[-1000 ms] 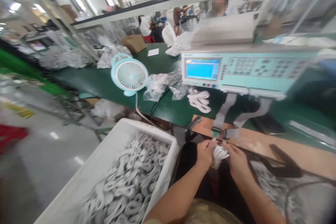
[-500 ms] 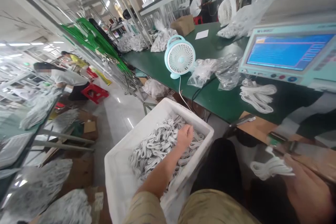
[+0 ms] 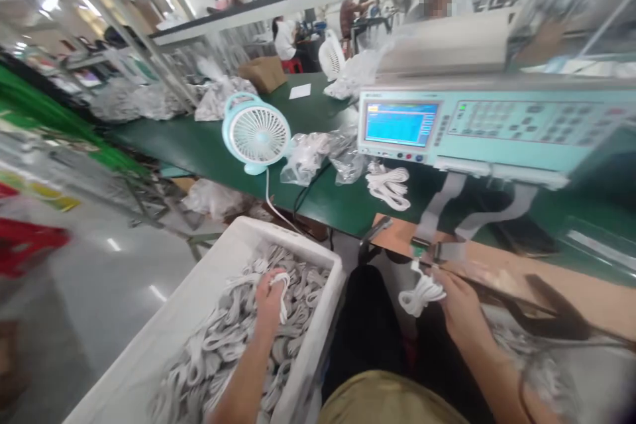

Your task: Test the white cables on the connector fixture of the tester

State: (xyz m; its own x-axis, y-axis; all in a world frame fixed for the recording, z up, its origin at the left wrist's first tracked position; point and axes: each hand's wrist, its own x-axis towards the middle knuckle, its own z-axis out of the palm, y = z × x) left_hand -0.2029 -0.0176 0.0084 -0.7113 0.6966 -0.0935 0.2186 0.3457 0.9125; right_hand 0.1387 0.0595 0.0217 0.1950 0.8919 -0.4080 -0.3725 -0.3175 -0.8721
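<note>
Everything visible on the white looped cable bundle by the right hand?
The white, plastic-looking looped cable bundle is a thin cord folded into several loose loops. A short white lead with a small pale end rises from its top to the small green flat board at the edge of the tan, wood-like plank; blur hides whether it is plugged in. The bundle hangs slightly tilted below that edge, its right side against the right hand's fingers.

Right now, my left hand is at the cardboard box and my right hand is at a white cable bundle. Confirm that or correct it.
One correction: the left hand is at the white plastic bin of cable bundles, as the head view shows. The right hand is indeed at a white cable bundle.
</note>
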